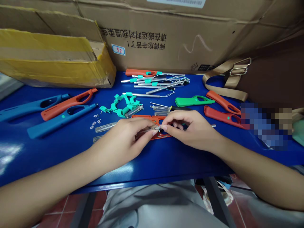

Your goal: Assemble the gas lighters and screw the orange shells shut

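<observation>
My left hand (124,136) is closed around a clear lighter fuel tank (155,127), its valve end pointing right and most of its body hidden by my fingers. At that valve end, my right hand (192,128) pinches a tiny pale part (160,126), too small to name surely. Both hands are just above an orange lighter shell half (142,117) lying on the blue table (166,161). Beside my left hand lie more clear fuel tanks (105,127). A screwdriver (175,108) with a yellow and black handle rests behind my right hand.
Teal triggers (122,110) and tiny white pieces (94,123) lie left of centre. Metal lighter tubes with wires (152,84) are piled behind. Blue shells (61,120) lie left, a green shell (194,100) and red shells (220,116) right. Cardboard boxes (142,60) stand at the back.
</observation>
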The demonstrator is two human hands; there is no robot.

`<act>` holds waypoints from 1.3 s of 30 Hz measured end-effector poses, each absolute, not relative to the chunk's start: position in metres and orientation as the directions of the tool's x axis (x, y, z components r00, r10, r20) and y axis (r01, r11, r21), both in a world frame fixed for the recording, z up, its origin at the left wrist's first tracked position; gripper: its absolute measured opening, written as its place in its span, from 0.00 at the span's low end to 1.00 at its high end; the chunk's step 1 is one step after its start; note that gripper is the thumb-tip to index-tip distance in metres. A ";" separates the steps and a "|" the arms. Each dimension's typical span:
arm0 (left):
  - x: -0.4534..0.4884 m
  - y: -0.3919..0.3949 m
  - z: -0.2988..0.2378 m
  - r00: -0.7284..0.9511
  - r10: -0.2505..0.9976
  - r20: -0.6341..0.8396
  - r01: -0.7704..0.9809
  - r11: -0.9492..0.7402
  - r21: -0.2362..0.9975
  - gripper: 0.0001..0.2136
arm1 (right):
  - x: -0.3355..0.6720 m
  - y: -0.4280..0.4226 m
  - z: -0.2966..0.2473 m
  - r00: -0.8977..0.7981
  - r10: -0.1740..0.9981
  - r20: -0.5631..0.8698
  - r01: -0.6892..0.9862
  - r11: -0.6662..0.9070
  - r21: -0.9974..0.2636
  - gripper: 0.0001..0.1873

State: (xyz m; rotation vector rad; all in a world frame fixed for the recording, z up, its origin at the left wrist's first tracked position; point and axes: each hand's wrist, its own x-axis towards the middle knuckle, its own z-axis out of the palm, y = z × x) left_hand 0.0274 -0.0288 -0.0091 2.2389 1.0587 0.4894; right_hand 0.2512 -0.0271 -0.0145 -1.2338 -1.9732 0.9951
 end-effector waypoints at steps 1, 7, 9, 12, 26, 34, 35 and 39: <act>0.027 -0.029 -0.007 0.605 0.794 0.059 0.569 -0.483 0.666 0.13 | 0.252 -0.026 -0.015 -0.391 0.911 0.129 0.467 0.317 -0.825 0.06; 0.018 -0.025 -0.001 0.644 0.764 0.036 0.600 -0.533 0.597 0.13 | 0.255 -0.025 -0.017 -0.429 0.881 0.201 0.493 0.415 -0.764 0.05; 0.017 -0.024 -0.001 0.664 0.747 0.038 0.606 -0.567 0.558 0.13 | 0.253 -0.026 -0.018 -0.460 0.868 0.188 0.490 0.425 -0.761 0.06; 0.017 -0.025 -0.002 0.679 0.733 0.041 0.598 -0.584 0.550 0.13 | 0.251 -0.028 -0.018 -0.503 0.850 0.157 0.484 0.427 -0.763 0.09; 0.016 -0.028 -0.003 0.699 0.711 0.073 0.557 -0.606 0.567 0.12 | 0.248 -0.029 -0.013 -0.441 0.897 0.020 0.499 0.264 -0.825 0.08; 0.014 -0.025 0.000 0.686 0.726 0.048 0.584 -0.588 0.559 0.11 | 0.250 -0.027 -0.014 -0.440 0.895 0.079 0.527 0.328 -0.784 0.07; 0.013 -0.024 0.001 0.694 0.719 0.044 0.582 -0.596 0.554 0.10 | 0.251 -0.027 -0.015 -0.445 0.888 0.118 0.533 0.369 -0.762 0.06; 0.012 -0.024 0.003 0.676 0.736 -0.016 0.613 -0.551 0.566 0.07 | 0.255 -0.025 -0.021 -0.481 0.845 0.231 0.540 0.494 -0.681 0.05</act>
